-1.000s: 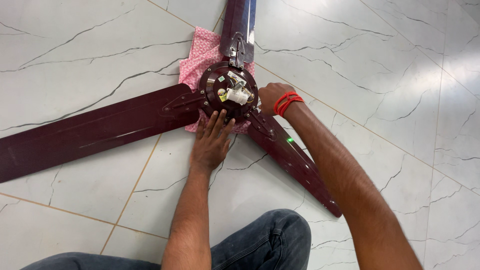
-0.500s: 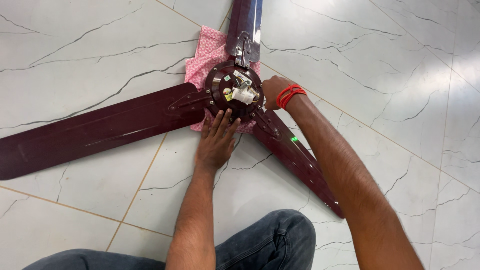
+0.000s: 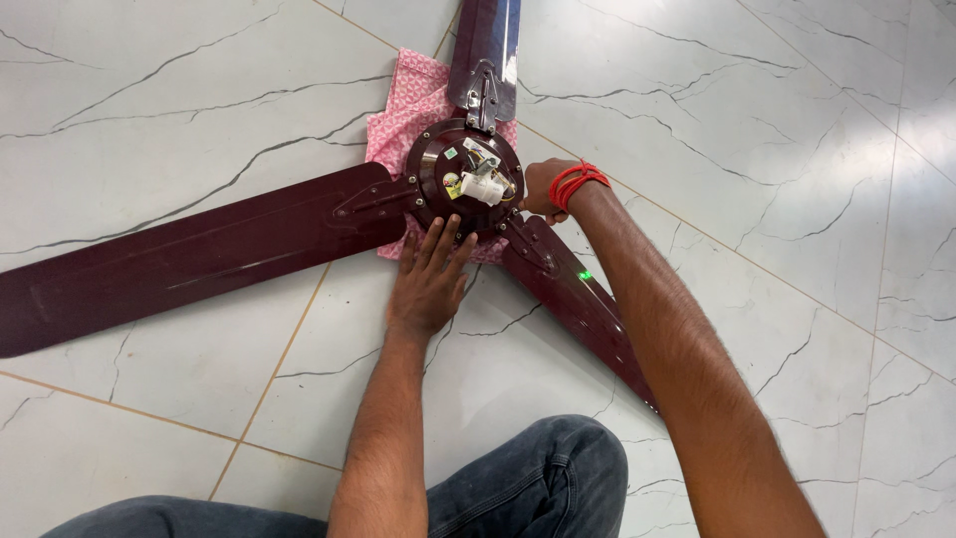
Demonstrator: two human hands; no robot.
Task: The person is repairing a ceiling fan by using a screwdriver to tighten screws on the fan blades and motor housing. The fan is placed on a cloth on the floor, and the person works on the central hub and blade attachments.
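Floor [image 3: 179, 90]: white marble-look tiles, grey veins, tan grout.
Fan [image 3: 468, 179]: maroon, three blades, lying on the floor with its hub up; white connector and wires sit in the hub's open centre.
Cloth [image 3: 403, 105]: pink, under the hub, mostly hidden.
Far blade: cut off by the frame's top edge.
Your left hand [image 3: 428, 279]: fingers spread flat, tips touching the hub's near rim.
Your right hand [image 3: 543, 187]: at the hub's right edge, red thread at the wrist; fingers hidden, grip cannot be told.
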